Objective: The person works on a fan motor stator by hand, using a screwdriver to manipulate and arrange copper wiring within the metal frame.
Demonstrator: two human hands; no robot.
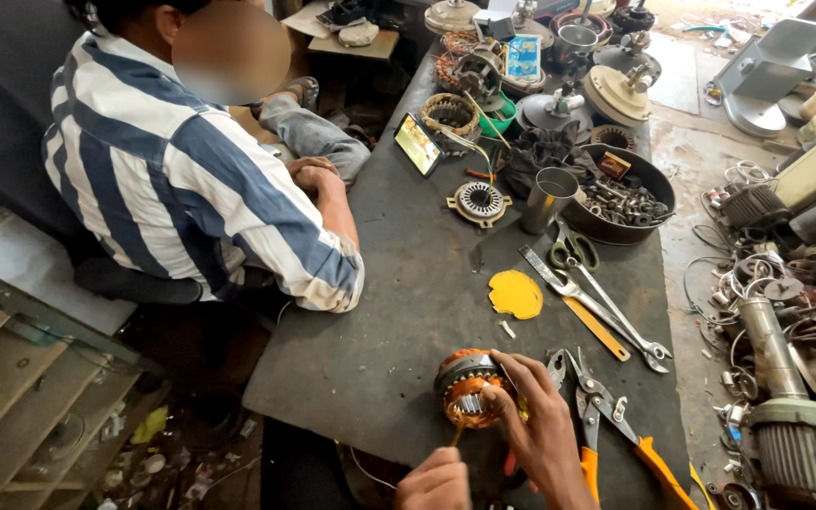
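Note:
A copper-wound motor stator (465, 385) lies near the front edge of the dark workbench (399, 312). My right hand (542, 427) reaches in from the lower right, fingers curled over the stator's right side and holding it. My left hand (436, 482) is a fist at the bottom edge, closed on a thin stick (456, 435) whose tip meets the stator's windings. Orange-handled pliers (606, 425) lie just right of my right hand.
A person in a blue-and-white striped shirt (181, 179) sits at the left, arms resting on the bench. On the bench lie a yellow disc (515, 294), wrenches (606, 316), green-handled scissors (573, 253), a metal cup (550, 198), a black bowl of bolts (620, 203), a phone (417, 144) and fan motors (616, 90).

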